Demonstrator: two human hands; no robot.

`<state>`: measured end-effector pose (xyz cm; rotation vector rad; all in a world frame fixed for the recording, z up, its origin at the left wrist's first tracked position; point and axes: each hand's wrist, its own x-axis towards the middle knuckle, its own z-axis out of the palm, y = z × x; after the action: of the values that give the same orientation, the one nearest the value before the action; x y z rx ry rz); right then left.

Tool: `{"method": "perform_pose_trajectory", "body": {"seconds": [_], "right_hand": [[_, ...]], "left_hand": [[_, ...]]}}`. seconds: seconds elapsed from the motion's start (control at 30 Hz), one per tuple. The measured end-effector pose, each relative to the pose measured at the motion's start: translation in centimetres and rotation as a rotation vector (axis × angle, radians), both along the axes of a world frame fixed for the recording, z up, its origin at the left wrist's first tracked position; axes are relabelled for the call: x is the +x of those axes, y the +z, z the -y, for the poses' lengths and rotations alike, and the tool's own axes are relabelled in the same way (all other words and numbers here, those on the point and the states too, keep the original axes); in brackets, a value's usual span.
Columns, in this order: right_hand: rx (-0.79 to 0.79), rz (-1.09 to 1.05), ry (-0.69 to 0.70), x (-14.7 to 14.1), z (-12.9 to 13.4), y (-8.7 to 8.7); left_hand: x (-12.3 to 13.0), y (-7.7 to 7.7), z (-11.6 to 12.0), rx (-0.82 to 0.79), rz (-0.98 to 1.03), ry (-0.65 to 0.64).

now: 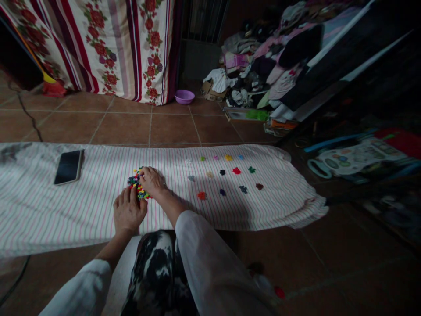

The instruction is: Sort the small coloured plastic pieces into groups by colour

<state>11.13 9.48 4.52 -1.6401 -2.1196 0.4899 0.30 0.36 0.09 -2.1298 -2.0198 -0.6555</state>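
Pieces [135, 180], many-coloured, lie heaped on the striped cloth [95, 210], between the phone [68, 167] and three rows of small single-colour clumps [236, 170]. What shows of the heap is longest running away from the person, but which way single pieces point is too small to tell. Left hand [130, 209] lies palm down at its near edge, fingers slightly parted, thumb out; right hand [152, 181] curls over its right side, whether pinching any I cannot tell.

You had: striped cloth [95, 202], matt, wrinkled; small pieces [134, 180], plastic-looking; phone [68, 167], smooth, glossy; purple basin [184, 97], smooth plastic.
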Motion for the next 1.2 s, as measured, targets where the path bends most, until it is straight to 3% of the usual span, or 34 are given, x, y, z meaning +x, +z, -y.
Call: {"method": "perform_pose_trajectory", "body": {"seconds": [0.27,0.53,0.77,1.0,1.2], "right_hand": [[0.073,-0.058,-0.007,1.6,1.1,0.1],[0.108,-0.172,-0.089,6.0,4.9,1.1],[0.225,-0.286,-0.268,10.5,8.0,-0.7],[0.405,-0.378,-0.433,16.8,10.8,-2.8],[0.495,-0.354,-0.671,21.7,12.3,-4.5]], "left_hand": [[-0.1,-0.2,0.0,0.003,0.02,-0.003],[0.0,0.0,0.1,-0.006,0.024,-0.003],[0.0,0.5,0.2,-0.024,0.008,0.004],[0.0,0.6,0.2,-0.017,-0.006,-0.002],[0.0,0.7,0.2,-0.027,-0.021,0.0]]}}
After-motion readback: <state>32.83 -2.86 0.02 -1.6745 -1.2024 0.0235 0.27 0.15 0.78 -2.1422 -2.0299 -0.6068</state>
